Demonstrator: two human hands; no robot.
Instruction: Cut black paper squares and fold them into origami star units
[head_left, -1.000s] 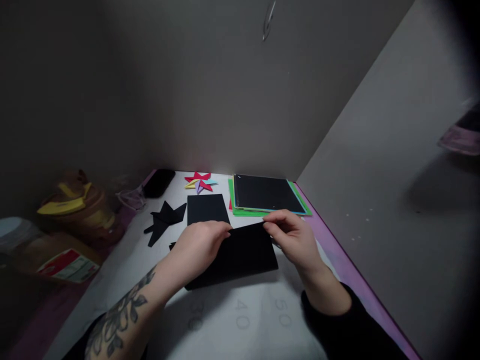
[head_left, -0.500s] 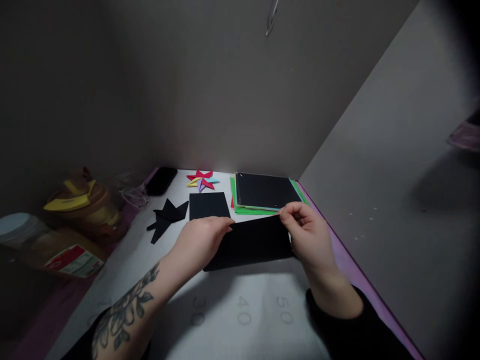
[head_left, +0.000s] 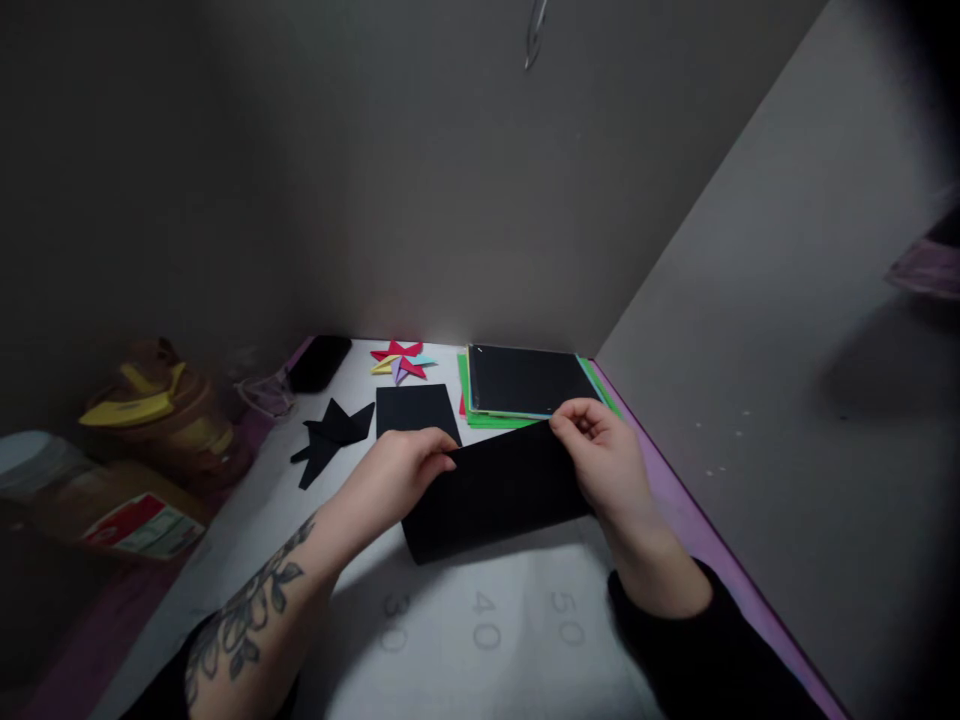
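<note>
A sheet of black paper [head_left: 506,490], bent over toward me, is held up between my two hands above the white mat. My left hand [head_left: 412,460] pinches its upper left corner. At the upper right corner, my right hand [head_left: 600,445] grips the sheet between thumb and curled fingers. Just behind my left hand lies a black paper square [head_left: 416,410], its near edge partly covered. Further left is a folded black paper shape [head_left: 330,440] with several points.
A stack of coloured paper [head_left: 532,380], black on top, lies at the back. Beside it are a multicoloured folded star [head_left: 403,362] and a phone [head_left: 321,363]. A jar [head_left: 112,500] and an orange pot [head_left: 165,420] stand left. Grey walls [head_left: 420,180] rise behind and right.
The black sheet's lower left edge has come down and nearer to me, so the sheet tilts more. Both hands keep their pinch, with the right one shifted slightly left.
</note>
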